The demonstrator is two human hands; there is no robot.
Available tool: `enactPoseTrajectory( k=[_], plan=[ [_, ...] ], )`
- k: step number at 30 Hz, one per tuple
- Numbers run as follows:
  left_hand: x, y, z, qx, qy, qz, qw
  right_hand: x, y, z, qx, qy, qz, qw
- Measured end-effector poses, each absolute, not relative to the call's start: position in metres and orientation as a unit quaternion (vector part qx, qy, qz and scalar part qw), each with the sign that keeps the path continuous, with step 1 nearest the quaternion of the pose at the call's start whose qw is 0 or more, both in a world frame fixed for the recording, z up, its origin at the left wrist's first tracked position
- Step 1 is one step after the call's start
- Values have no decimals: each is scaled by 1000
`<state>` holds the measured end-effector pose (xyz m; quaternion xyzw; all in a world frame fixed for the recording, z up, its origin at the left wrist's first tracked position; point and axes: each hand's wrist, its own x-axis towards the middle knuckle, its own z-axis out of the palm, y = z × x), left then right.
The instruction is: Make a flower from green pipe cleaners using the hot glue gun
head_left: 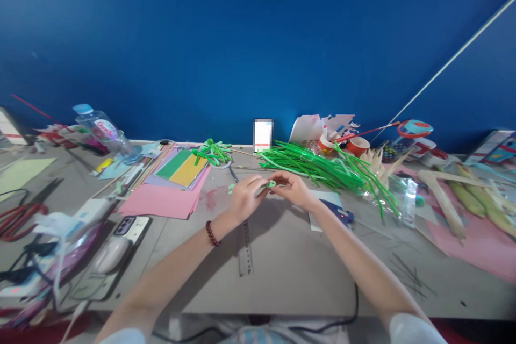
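Note:
My left hand (245, 198), with a dark red bead bracelet (213, 233) at its wrist, meets my right hand (295, 191) over the middle of the desk. Between their fingertips both pinch a small light-green curled pipe cleaner (271, 184). Another light-green bit (231, 188) shows just left of my left hand; whether it joins the held piece is hidden. Below my left hand a clear ruler (244, 250) lies on the desk. Behind my right hand spreads a bundle of bright green pipe cleaners (314, 165). A clump of twisted green pipe cleaners (213, 152) lies farther left.
Pink sheets (161, 201) and coloured card lie left, near a tilted plastic bottle (105, 131). A phone (131, 228) and a power strip (86, 215) with cables are nearer. At right are a dark blue glue gun (338, 214), red cups (357, 146) and corn husks (471, 193).

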<state>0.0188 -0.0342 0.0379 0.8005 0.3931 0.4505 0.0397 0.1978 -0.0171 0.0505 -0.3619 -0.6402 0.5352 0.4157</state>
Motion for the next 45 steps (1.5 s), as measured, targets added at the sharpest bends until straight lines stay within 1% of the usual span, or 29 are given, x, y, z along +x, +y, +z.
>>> enactPoseTrajectory(
  k=[4, 8, 14, 18, 23, 27, 31, 37, 39, 43, 45],
  plan=[
    [20, -33, 41, 782, 411, 457, 104, 197, -16, 47, -370, -622, 539, 431],
    [19, -31, 44, 775, 432, 435, 154, 197, -15, 47, -386, -594, 558, 433],
    [16, -31, 48, 775, 437, 425, 169, 198, -13, 48, -362, -565, 603, 432],
    [16, -31, 49, 774, 435, 419, 189, 199, -13, 53, -375, -563, 611, 412],
    [16, -28, 47, 755, 428, 436, 240, 201, -15, 58, -378, -562, 628, 384],
    [16, -27, 47, 737, 427, 442, 281, 203, -13, 55, -357, -564, 637, 385],
    [17, -27, 48, 727, 435, 443, 294, 203, -12, 52, -356, -579, 621, 392],
    [18, -28, 53, 710, 454, 447, 302, 200, -13, 53, -390, -613, 546, 417],
    [18, -29, 54, 703, 449, 455, 311, 200, -14, 54, -398, -623, 532, 414],
    [19, -31, 54, 679, 447, 456, 362, 199, -15, 55, -396, -631, 530, 405],
    [18, -31, 53, 677, 446, 455, 367, 198, -16, 54, -390, -639, 530, 398]
  ],
)
